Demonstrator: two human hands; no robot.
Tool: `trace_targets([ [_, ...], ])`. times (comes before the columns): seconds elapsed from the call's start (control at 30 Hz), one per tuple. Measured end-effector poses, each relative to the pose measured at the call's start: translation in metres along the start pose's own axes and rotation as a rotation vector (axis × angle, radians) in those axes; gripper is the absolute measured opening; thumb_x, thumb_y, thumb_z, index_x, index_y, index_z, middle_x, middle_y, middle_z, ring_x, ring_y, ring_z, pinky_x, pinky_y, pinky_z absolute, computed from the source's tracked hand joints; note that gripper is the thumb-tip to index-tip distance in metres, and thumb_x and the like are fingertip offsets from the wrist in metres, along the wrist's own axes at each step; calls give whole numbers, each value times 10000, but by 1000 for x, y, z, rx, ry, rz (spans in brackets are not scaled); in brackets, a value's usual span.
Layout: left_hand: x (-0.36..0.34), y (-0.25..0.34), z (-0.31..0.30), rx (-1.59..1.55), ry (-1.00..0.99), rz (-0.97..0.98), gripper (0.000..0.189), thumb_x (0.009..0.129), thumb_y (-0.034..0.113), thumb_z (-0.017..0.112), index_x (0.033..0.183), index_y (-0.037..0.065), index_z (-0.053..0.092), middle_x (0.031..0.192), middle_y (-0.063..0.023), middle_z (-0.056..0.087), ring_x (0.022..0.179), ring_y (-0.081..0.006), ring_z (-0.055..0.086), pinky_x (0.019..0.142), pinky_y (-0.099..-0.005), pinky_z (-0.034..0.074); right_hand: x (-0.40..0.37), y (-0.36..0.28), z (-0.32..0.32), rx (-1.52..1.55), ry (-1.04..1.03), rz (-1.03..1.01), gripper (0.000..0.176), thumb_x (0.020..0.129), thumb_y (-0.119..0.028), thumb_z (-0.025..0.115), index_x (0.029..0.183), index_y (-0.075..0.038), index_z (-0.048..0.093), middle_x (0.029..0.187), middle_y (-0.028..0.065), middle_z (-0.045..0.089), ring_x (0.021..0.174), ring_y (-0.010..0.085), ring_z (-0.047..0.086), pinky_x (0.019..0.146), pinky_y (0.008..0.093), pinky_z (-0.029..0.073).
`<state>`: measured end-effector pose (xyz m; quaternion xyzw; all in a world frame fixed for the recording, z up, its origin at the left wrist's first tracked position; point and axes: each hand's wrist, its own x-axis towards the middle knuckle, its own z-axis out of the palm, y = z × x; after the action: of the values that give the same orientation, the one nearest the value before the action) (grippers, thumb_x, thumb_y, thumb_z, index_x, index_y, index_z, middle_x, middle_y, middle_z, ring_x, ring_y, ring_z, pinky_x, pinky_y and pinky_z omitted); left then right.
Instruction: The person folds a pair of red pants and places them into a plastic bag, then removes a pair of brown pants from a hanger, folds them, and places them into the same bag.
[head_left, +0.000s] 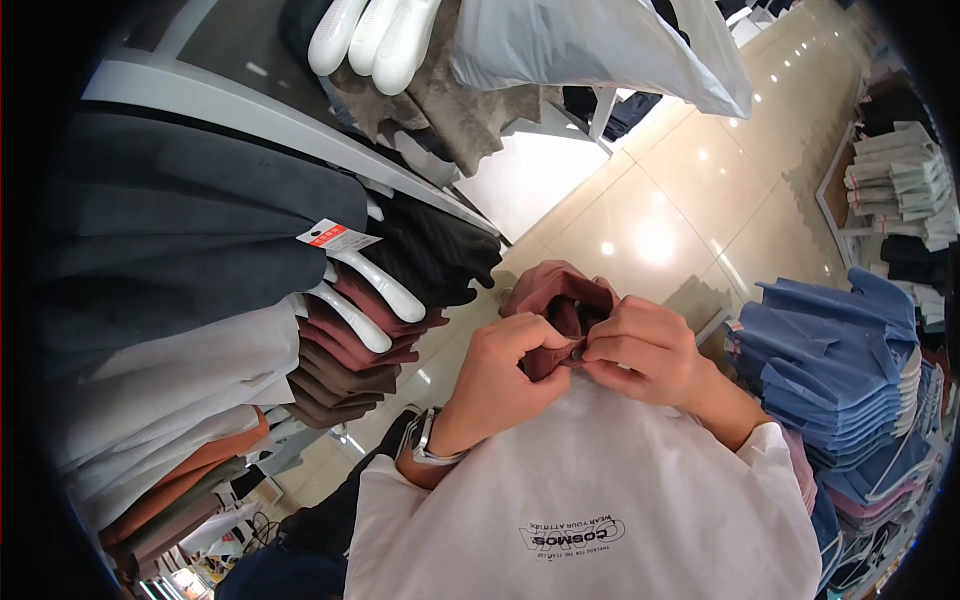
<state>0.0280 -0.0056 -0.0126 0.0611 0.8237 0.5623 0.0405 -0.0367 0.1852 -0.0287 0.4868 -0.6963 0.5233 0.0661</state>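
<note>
A dusty red garment (557,283) is bunched in front of the white printed T-shirt (640,480) of the wearer. My left hand (510,368), with a metal watch (424,440) on its wrist, pinches the garment's edge on one side. My right hand (645,350) pinches the same edge close beside it, its fingertips at a small dark round piece, perhaps a button. Both hands are closed on the cloth, nearly touching. The rest of the garment is hidden behind the hands.
Dark, white, maroon and brown clothes (350,320) hang on white hangers at the left. Blue shirts (830,350) hang at the right. A pale plastic bag (600,45) hangs at the top over shiny floor tiles (660,220). More racks stand farther right.
</note>
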Motion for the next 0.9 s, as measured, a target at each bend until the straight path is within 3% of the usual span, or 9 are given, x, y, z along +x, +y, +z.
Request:
trace_targets([
  [0.07,0,0,2,-64,27,-8,173,640,-71,676,792,-10,621,646,-35,577,548,-89,550,530,-213,413,-1,-2,0,35,11,34,191,623,52,732,779,4,633,777,92,617,626,211,575,546,306,451],
  [0.17,1,-2,4,-61,51,19,165,657,-74,664,811,-19,641,659,-41,600,559,-74,555,531,-211,417,-3,-3,1,-1,47,83,191,623,71,716,782,2,636,774,95,617,620,214,568,546,303,451],
  [0.27,1,-8,4,-151,48,18,92,747,-22,679,822,-35,629,695,-38,623,589,-71,577,512,-218,456,-5,1,2,-80,45,95,199,618,71,719,790,12,637,774,100,616,612,214,565,547,302,452],
  [0.47,2,-2,1,-547,-11,-288,84,873,20,622,841,-53,649,722,-29,632,608,-50,572,481,-181,460,-7,10,-5,-148,17,-171,186,635,50,706,809,34,640,783,106,619,601,203,578,559,290,468],
  [0.57,4,-5,2,-641,7,-338,88,880,28,622,853,-48,657,718,-35,630,605,-43,564,468,-175,439,-6,11,-4,-180,18,-209,169,646,38,702,805,29,643,784,103,622,609,195,588,565,279,473],
  [0.9,9,1,6,-441,20,-223,71,853,2,633,888,-46,673,757,-38,636,583,-47,546,508,-188,423,-6,11,1,-227,105,-216,180,633,31,718,804,17,663,785,97,627,622,191,596,570,286,483],
])
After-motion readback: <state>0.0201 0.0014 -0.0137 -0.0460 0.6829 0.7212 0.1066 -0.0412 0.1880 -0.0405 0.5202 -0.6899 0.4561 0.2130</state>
